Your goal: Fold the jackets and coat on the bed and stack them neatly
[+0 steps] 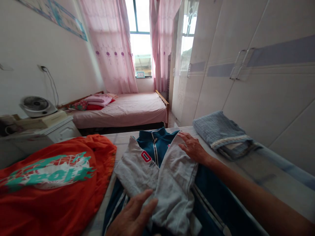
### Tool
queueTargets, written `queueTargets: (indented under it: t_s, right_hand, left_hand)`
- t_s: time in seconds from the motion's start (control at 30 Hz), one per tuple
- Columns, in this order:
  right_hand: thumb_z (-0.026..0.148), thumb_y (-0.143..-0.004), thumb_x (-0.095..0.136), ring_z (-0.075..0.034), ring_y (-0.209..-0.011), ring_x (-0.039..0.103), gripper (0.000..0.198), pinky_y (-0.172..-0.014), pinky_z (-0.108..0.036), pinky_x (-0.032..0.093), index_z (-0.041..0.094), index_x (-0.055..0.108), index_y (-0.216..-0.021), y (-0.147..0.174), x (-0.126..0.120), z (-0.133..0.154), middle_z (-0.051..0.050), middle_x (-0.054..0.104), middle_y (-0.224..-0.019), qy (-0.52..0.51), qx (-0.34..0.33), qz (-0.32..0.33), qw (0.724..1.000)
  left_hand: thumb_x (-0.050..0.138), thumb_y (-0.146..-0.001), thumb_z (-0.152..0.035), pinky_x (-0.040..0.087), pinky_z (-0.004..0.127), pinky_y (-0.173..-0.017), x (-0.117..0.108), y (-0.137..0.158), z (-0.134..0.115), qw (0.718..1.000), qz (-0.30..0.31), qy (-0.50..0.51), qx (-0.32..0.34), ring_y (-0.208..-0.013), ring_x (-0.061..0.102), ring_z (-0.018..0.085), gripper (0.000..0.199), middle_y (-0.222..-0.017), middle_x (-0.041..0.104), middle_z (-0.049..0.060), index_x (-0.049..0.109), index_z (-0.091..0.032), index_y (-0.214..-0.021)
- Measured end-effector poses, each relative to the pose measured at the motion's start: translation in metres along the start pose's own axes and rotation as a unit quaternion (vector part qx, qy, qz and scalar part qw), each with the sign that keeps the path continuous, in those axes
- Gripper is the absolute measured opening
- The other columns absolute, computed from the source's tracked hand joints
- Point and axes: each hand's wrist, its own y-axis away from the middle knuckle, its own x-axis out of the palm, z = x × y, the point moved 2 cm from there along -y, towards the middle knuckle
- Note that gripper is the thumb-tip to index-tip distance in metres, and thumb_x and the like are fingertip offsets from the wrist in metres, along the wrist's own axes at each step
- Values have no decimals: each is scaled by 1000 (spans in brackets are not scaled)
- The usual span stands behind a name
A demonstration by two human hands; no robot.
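A grey and teal zip-up jacket point(169, 183) lies front up on the bed before me, its grey sleeves folded across the chest and its collar pointing away. My right hand point(192, 147) rests flat on the jacket's right shoulder, fingers stretched out. Low in the view, my left hand point(134, 214) is over the jacket's lower left part with fingers apart; its lower side is cut off by the frame edge. Dark teal cloth with white stripes point(211, 206) spreads out under the grey part on both sides.
An orange garment point(98, 164) with a green and white print lies left of the jacket. A folded blue checked cloth point(216, 129) lies at the right. Beyond are a pink-covered bed point(133, 109), a fan point(36, 105) on a cabinet, and a wardrobe point(265, 98) along the right.
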Motion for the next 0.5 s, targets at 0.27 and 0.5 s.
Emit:
queueTargets:
  t_s: [0.27,0.5]
  right_hand:
    - [38,-91,34,-25,-132,32,49,-104,-44,28,17,43,-134,52,16,-1,-12,38,-144,18,-10,122,992]
    - [28,-88,44,-20,-115,50,36,-96,-36,40,22,48,-124,124,-47,77,-8,54,-126,-148,-66,37,986]
  left_hand:
    - [46,-89,-39,44,27,-96,13,13,-28,991,61,-46,106,-118,52,19,44,-130,55,6,45,-26,-131]
    - [44,-87,-23,50,24,-71,-41,93,-24,969,-27,-98,-226,-81,64,16,17,-91,63,3,59,-22,-95]
